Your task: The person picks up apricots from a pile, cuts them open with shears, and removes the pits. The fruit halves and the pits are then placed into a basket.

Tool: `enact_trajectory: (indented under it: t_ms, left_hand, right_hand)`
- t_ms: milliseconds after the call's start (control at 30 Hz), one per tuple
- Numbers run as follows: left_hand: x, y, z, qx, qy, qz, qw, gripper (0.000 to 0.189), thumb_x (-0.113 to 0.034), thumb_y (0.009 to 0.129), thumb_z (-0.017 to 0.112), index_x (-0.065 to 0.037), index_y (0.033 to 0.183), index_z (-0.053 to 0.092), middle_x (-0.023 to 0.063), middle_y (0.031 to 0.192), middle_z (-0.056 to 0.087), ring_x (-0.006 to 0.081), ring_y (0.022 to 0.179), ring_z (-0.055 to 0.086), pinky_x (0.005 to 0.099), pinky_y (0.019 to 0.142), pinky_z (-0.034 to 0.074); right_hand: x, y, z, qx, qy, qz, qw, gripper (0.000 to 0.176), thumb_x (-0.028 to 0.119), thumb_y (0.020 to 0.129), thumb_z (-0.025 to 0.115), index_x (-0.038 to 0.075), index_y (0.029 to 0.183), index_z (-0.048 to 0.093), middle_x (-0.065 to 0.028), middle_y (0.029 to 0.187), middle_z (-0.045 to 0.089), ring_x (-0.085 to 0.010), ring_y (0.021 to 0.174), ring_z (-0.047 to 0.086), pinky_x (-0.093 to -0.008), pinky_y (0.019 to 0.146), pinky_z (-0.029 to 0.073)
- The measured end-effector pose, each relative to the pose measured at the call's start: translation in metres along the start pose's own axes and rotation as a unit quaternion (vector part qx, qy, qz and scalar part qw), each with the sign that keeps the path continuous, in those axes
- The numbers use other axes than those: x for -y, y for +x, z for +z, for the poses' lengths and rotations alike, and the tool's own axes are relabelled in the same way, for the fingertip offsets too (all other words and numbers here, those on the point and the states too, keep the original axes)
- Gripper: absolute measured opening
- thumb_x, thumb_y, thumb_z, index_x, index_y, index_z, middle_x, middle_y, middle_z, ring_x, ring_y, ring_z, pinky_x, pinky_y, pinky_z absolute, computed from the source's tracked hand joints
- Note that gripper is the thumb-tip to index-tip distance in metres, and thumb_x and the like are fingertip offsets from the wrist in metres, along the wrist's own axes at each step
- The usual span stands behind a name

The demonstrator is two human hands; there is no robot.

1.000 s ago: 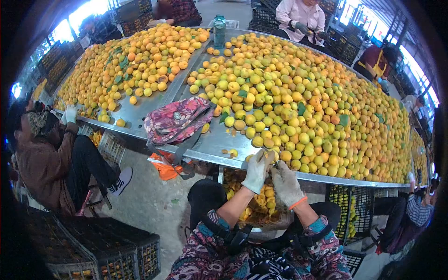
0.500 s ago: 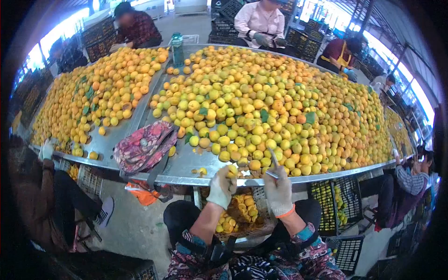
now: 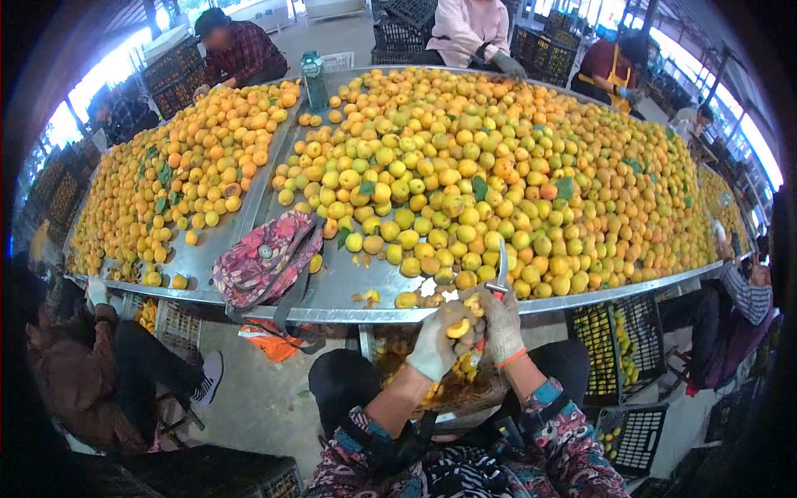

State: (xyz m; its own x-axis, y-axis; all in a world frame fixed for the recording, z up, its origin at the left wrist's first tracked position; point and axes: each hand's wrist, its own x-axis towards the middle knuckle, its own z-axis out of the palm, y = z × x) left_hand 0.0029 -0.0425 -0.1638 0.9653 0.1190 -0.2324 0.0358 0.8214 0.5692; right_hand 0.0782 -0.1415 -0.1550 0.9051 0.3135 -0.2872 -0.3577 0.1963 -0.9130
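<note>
My left hand, in a pale glove with soiled fingers, is closed on a cut yellow fruit with its orange inside showing. Right beside it, my gloved right hand holds a knife, its curved blade pointing up past the table edge. Another piece of fruit shows between the two hands. Below them, a crate of cut fruit is partly hidden by my hands and wrists. A large heap of yellow-orange fruit covers the metal table ahead.
A floral bag lies on the table at left, near a green bottle. Black crates stand below the edge at right. Several people work around the table, one close on each side. An orange bag hangs below.
My hands have come together and moved slightly right and down. The knife blade now points upward, and cut fruit shows in my left hand. The view has shifted a little.
</note>
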Motion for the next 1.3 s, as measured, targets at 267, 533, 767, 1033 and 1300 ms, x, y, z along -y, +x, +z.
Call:
enact_trajectory:
  t_ms: [267,533,767,1033,1300]
  left_hand:
    - [0.003,-0.022,-0.01,0.002,0.194,0.088,0.977,0.035,-0.025,0.089,0.055,0.003,0.11,0.055,0.0067,0.099,0.061,0.0131,0.087,0.058,0.0253,0.073,0.047]
    - [0.014,-0.034,0.011,-0.024,0.218,0.063,0.974,0.036,-0.017,0.091,0.058,0.001,0.12,0.049,0.0078,0.109,0.058,0.0138,0.095,0.058,0.0264,0.08,0.048]
    - [0.034,-0.067,0.035,0.01,0.131,0.078,0.988,0.035,-0.018,0.093,0.055,0.001,0.121,0.046,0.0137,0.109,0.056,0.0224,0.096,0.06,0.0394,0.082,0.053]
    - [0.045,-0.076,0.07,0.014,0.239,0.111,0.964,0.035,-0.02,0.093,0.053,0.001,0.121,0.048,0.0105,0.104,0.057,0.0185,0.087,0.058,0.0324,0.076,0.051]
    - [0.045,-0.033,0.067,-0.015,0.559,0.334,0.759,0.026,-0.004,0.091,0.048,0.0,0.116,0.049,0.0115,0.105,0.056,0.0189,0.096,0.055,0.032,0.082,0.046]
  right_hand:
    - [0.022,-0.023,-0.015,0.131,0.036,-0.019,0.991,0.022,0.009,0.089,0.055,0.003,0.108,0.049,-0.0074,0.093,0.063,-0.0105,0.071,0.06,-0.0239,0.055,0.05]
    - [0.007,-0.029,-0.03,0.126,-0.192,-0.181,0.956,0.033,0.01,0.088,0.056,-0.002,0.118,0.049,-0.0049,0.089,0.063,-0.0089,0.079,0.054,-0.0246,0.073,0.046]
    - [0.079,-0.078,-0.023,-0.033,0.144,-0.202,0.968,0.017,0.019,0.095,0.048,0.007,0.106,0.048,-0.0033,0.056,0.05,-0.0115,0.036,0.043,-0.0245,0.032,0.037]
    - [0.092,-0.089,-0.012,-0.033,0.188,-0.314,0.93,0.021,0.021,0.096,0.048,0.008,0.112,0.047,-0.0014,0.052,0.041,-0.0103,0.036,0.036,-0.025,0.033,0.033]
    - [0.079,-0.048,-0.023,0.045,0.116,-0.426,0.896,0.034,0.019,0.091,0.056,0.0,0.116,0.044,-0.0037,0.06,0.048,-0.0105,0.042,0.043,-0.0242,0.038,0.037]
